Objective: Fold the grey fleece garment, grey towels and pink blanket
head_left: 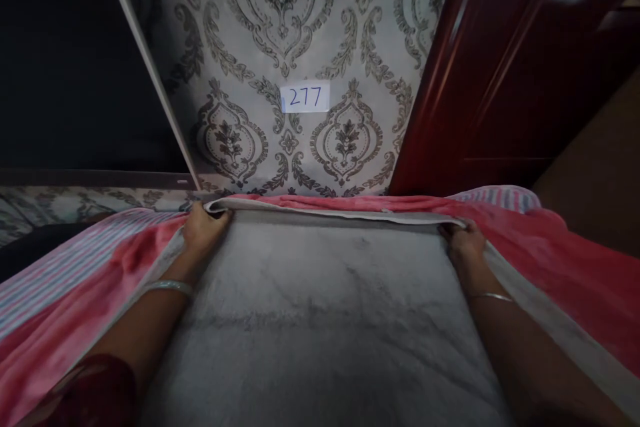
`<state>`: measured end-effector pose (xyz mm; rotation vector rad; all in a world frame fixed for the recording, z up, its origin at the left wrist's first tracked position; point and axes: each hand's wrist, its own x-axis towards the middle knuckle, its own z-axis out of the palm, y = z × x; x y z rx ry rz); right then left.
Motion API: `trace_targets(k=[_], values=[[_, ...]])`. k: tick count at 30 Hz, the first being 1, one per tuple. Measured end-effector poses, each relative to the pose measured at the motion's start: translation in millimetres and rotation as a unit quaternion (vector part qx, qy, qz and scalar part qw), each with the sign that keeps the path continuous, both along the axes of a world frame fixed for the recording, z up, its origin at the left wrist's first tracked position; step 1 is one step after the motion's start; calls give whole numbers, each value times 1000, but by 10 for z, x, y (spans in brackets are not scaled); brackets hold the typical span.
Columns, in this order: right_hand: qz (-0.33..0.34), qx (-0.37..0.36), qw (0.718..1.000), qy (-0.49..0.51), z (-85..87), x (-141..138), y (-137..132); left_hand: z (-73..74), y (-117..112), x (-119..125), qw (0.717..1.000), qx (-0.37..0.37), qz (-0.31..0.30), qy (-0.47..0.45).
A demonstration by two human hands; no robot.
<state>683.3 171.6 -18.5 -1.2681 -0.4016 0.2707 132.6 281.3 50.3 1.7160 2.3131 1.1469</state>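
A grey plush blanket [320, 280] spreads out in front of me, its far edge lifted and turned over between my hands. My left hand [204, 230] grips the far left part of that edge, fingers closed round the fold. At the far right, my right hand [466, 247] pinches the same edge; its fingertips are partly hidden by the cloth. The edge runs fairly straight from one hand to the other. Beneath and around the grey blanket lies a pink-red blanket [590, 280], showing on both sides and along the back.
Striped bedding [85, 257] shows at the left, with more striped cloth [505, 197] at the back right. A patterned wall [290, 167] carries a paper label [305, 97] reading 277. A large dark screen [85, 67] stands left, a dark red wooden panel [480, 80] right.
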Motion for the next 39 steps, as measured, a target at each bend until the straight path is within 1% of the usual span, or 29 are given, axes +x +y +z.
trace_targets(k=[1,3,5,7,9,11,12,14,15,16,17,18,20,21,22,23,24,26,28,30,32,33,34,36,37,38,39], values=[[-16,1,1000,6,-47,-23,2,-19,32,12,1000,-5,7,14],[-36,1,999,28,-83,-55,-23,-72,89,12,1000,5,22,19],[-13,-4,999,45,-62,-64,-67,-131,142,-23,998,42,43,-3],[11,-12,998,57,-24,-52,-107,-181,191,-83,995,91,43,-30],[18,-21,998,49,-3,-30,-124,-214,229,-141,990,132,8,-46],[33,-30,999,22,-5,-15,-118,-235,248,-173,987,150,-52,-35],[47,-41,998,-8,-12,-12,-110,-244,249,-177,984,151,-93,-7],[72,-94,988,-95,-32,-10,-93,-264,236,-163,970,138,-179,93],[79,-135,977,-147,-43,-7,-86,-275,222,-152,959,124,-205,152],[80,-182,959,-202,-58,1,-78,-284,206,-141,950,104,-213,204],[81,-228,936,-257,-76,15,-68,-292,191,-135,945,80,-200,245],[83,-266,909,-311,-100,36,-54,-297,177,-136,946,57,-171,269],[93,-323,846,-415,-166,93,-18,-300,166,-162,953,20,-104,284],[98,-353,812,-455,-206,125,2,-298,170,-185,956,4,-82,282],[102,-383,780,-484,-248,155,20,-296,180,-212,959,-13,-71,276],[101,-413,754,-500,-289,181,32,-293,195,-242,961,-33,-67,267],[95,-442,735,-506,-324,202,37,-292,213,-271,963,-57,-70,254],[77,-483,712,-504,-365,222,24,-291,246,-320,965,-100,-76,229],[59,-506,701,-498,-354,209,-10,-287,261,-342,967,-117,-77,215],[51,-520,697,-491,-292,156,-45,-269,247,-316,967,-89,-63,229],[47,-525,695,-488,-200,66,-59,-234,209,-227,962,-32,-61,264],[47,-522,694,-493,-153,11,-56,-216,187,-161,955,-1,-81,287],[50,-513,690,-508,-113,-45,-45,-203,167,-86,943,26,-119,311],[65,-484,673,-556,-69,-142,-7,-205,139,66,907,48,-222,354],[75,-473,661,-578,-72,-173,15,-224,135,128,891,38,-266,367],[87,-470,650,-591,-91,-187,34,-255,139,173,880,15,-293,373],[96,-476,642,-593,-124,-184,49,-294,149,199,877,-15,-303,372]])
